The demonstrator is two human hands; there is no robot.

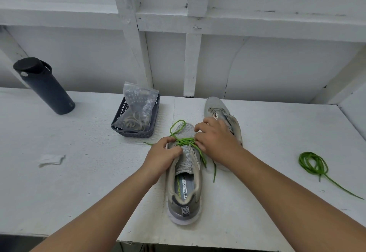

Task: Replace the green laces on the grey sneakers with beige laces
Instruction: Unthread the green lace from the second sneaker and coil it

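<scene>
Your near sneaker [183,182] sits on the white table [79,182] right in front of you, heel toward you, toe pointing at the wall. Its green lace [185,140] is bunched across the lower eyelets, one loop arching up over the toe, loose ends trailing off both sides of the shoe. Your left hand [164,156] sits on the left side of the shoe, fingers curled in, thumb and fingertips pinching the lace at the eyelets. Your right hand [215,140] comes in from the other side, fingers bent down onto the same knot of lace; it looks like a pinch, though the fingertips are partly hidden. The second sneaker [221,113] lies just behind your right hand, toe away from you, with no green lace showing on it. A loose green lace [315,164] lies coiled well off to the right on the table, one tail running toward the near edge. Left of the shoes stands a dark basket [134,131] holding a clear bag [138,105] with beige laces coiled inside. Farther left, a dark bottle [43,85] stands upright. A scrap of white paper [50,159] lies on the table to the left.
</scene>
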